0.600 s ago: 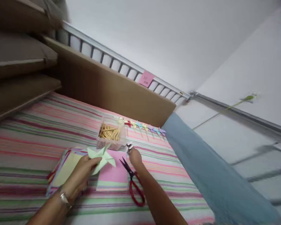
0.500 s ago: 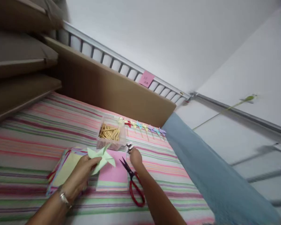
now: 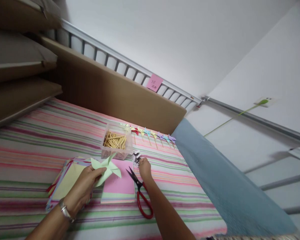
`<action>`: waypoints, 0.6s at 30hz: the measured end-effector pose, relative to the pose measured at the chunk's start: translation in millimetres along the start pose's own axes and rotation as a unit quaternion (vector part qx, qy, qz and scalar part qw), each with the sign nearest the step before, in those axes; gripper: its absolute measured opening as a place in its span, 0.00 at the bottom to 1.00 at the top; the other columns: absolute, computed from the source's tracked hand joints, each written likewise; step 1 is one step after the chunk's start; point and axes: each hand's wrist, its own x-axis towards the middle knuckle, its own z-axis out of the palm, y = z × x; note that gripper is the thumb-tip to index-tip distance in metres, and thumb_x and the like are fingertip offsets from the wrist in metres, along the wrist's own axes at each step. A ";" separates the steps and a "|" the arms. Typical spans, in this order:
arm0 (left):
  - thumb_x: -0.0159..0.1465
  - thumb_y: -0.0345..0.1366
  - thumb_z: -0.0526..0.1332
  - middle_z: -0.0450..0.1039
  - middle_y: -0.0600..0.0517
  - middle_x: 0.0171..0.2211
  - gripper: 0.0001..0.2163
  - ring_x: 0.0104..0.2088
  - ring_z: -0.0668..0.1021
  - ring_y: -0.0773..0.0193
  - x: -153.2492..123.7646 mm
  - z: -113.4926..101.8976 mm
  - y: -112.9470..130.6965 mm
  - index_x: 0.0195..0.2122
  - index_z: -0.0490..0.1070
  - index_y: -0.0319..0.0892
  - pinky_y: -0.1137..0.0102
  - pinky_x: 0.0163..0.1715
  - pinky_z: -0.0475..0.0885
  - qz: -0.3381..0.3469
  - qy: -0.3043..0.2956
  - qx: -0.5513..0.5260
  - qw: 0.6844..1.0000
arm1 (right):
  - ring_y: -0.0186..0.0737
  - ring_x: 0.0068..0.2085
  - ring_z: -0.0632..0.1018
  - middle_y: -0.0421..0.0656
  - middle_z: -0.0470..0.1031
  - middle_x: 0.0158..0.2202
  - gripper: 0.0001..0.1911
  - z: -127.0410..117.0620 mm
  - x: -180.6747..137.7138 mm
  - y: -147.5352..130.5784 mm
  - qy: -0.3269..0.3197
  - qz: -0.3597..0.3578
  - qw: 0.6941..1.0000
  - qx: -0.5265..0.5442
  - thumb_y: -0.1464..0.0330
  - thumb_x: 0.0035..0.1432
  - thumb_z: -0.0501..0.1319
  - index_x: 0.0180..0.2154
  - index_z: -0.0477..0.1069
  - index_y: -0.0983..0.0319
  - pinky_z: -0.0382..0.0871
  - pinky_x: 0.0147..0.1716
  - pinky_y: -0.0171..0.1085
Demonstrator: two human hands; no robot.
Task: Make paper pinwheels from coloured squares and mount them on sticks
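Observation:
My left hand [image 3: 88, 178] pinches a pale green paper pinwheel [image 3: 108, 169] between thumb and fingers. The pinwheel is over the edge of a pink paper sheet [image 3: 121, 181] on a paper stack. To the right, my right hand [image 3: 144, 168] is closed at a small clear packet of dark and silvery little pieces [image 3: 136, 158]; what its fingertips hold, if anything, is too small to make out. Red-handled scissors [image 3: 139, 190] lie beside my right forearm, blades apart over the pink sheet. Behind the paper is a clear plastic box [image 3: 117, 153] of thin wooden sticks [image 3: 114, 140].
Several finished pinwheels on sticks [image 3: 153, 134] stand in a row at the back. A pile of coloured papers [image 3: 65, 186] lies at left on the striped cloth [image 3: 27, 150]. A brown board [image 3: 110, 90] borders the back, and brown shelves [image 3: 20, 66] rise at left.
The camera view has shifted slightly. Both hands stay in nearly the same places, the left with the pinwheel and the right at the small packet.

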 end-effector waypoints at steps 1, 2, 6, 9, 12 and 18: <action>0.49 0.34 0.66 0.77 0.52 0.25 0.06 0.26 0.74 0.65 0.1 -0.1 -0.1 0.28 0.75 0.38 0.73 0.30 0.65 0.000 0.002 0.001 1.000 | 0.32 0.30 0.74 0.39 0.72 0.31 0.12 -0.1 0.3 0.0 -0.005 0.002 1.000 -0.002 0.63 0.63 0.55 0.35 0.69 0.66 0.71 0.32 0.36; 0.49 0.34 0.66 0.77 0.53 0.24 0.06 0.26 0.74 0.65 0.2 -0.3 -0.2 0.27 0.75 0.38 0.73 0.29 0.65 0.000 0.004 0.003 1.000 | 0.33 0.31 0.75 0.40 0.73 0.31 0.11 -0.4 0.6 0.0 -0.011 0.003 1.000 -0.004 0.63 0.63 0.55 0.35 0.70 0.66 0.71 0.33 0.37; 0.47 0.34 0.66 0.76 0.53 0.23 0.06 0.24 0.74 0.64 0.6 -1.4 -0.8 0.26 0.74 0.39 0.72 0.27 0.65 0.009 0.007 0.014 1.000 | 0.34 0.33 0.76 0.41 0.74 0.34 0.11 -4.1 0.8 -0.8 -0.035 0.003 0.999 -0.013 0.64 0.63 0.56 0.38 0.70 0.66 0.72 0.35 0.38; 0.47 0.35 0.67 0.78 0.52 0.25 0.08 0.26 0.75 0.63 1.4 -2.1 -1.2 0.28 0.75 0.39 0.72 0.28 0.66 0.010 0.012 0.015 1.000 | 0.36 0.37 0.76 0.42 0.74 0.38 0.10 -9.2 0.2 -2.4 -0.054 -0.010 0.998 -0.028 0.65 0.63 0.56 0.39 0.70 0.65 0.72 0.38 0.40; 0.45 0.35 0.68 0.78 0.50 0.26 0.10 0.27 0.76 0.60 2.9 -3.1 -2.4 0.29 0.76 0.38 0.71 0.30 0.67 -0.001 0.016 0.014 1.000 | 0.38 0.40 0.76 0.43 0.74 0.40 0.10 -12.6 0.9 -5.5 -0.081 -0.032 0.995 -0.055 0.65 0.62 0.57 0.40 0.71 0.65 0.71 0.41 0.43; 0.47 0.37 0.68 0.76 0.53 0.23 0.09 0.26 0.75 0.62 6.2 -7.6 -6.8 0.28 0.75 0.38 0.71 0.29 0.67 0.005 0.020 0.034 0.999 | 0.39 0.41 0.76 0.44 0.73 0.41 0.11 -9.6 7.9 -13.4 -0.138 -0.037 0.982 -0.126 0.64 0.61 0.58 0.42 0.70 0.64 0.71 0.41 0.43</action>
